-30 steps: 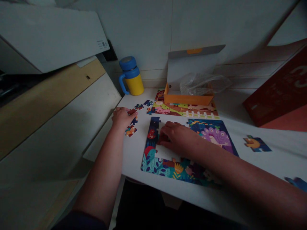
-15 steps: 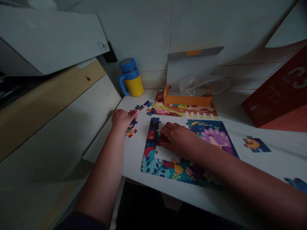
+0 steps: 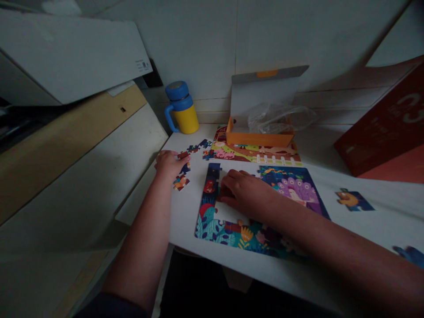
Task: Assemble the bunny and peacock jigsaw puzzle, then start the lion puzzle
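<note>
On the white table lies a partly assembled jigsaw puzzle [image 3: 208, 221] with sea-blue plants, a red creature and a purple peacock-like figure. Its middle has a gap showing the tabletop. Over that gap my right hand [image 3: 245, 190] is bent, fingers curled down and closed; whatever they hold is hidden beneath them. Off to the left, my left hand [image 3: 168, 163] has its thumb and fingers around a dark red puzzle piece [image 3: 183, 154]. Just below it lies an orange-and-blue puzzle piece [image 3: 180, 182], and several loose pieces [image 3: 199, 145] lie beyond it.
A blue-and-yellow mug [image 3: 186, 115] stands at the back left. Behind the puzzle, an open orange box [image 3: 260, 139] with clear plastic rests on a farm picture [image 3: 225, 152]. To the right are loose pieces [image 3: 355, 200] and a red box [image 3: 380, 128]. A white cabinet edges the left.
</note>
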Demonstrator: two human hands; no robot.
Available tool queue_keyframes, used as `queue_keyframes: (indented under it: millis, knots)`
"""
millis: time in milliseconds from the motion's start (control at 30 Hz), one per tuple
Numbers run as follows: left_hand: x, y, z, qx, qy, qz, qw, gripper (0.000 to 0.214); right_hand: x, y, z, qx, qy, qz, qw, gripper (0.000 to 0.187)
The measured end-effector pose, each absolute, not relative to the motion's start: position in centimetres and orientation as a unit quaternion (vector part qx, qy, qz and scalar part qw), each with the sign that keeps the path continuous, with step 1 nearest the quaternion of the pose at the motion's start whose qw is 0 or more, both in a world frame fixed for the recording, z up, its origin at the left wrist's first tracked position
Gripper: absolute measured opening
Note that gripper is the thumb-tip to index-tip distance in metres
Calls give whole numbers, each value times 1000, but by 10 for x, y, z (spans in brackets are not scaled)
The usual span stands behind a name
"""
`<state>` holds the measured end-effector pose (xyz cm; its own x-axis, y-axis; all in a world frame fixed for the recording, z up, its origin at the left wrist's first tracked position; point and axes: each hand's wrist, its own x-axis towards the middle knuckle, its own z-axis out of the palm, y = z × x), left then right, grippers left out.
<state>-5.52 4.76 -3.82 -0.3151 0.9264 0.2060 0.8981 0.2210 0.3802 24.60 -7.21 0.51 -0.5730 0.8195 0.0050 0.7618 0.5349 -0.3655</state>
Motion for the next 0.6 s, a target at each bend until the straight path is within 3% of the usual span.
queue_keyframes:
  millis: [267,467,600]
  knots:
    - [-54,45,-37,562,755,330,79,51,245,-72,6,-453,-874,160,78,18]
    - [-41,42,-37,564,656,451,219,27,246,-72,4,-453,-873,160,84,20]
    - [-31,38,-34,560,605,493,278,46,246,-72,3,-451,-875,154,81,22]
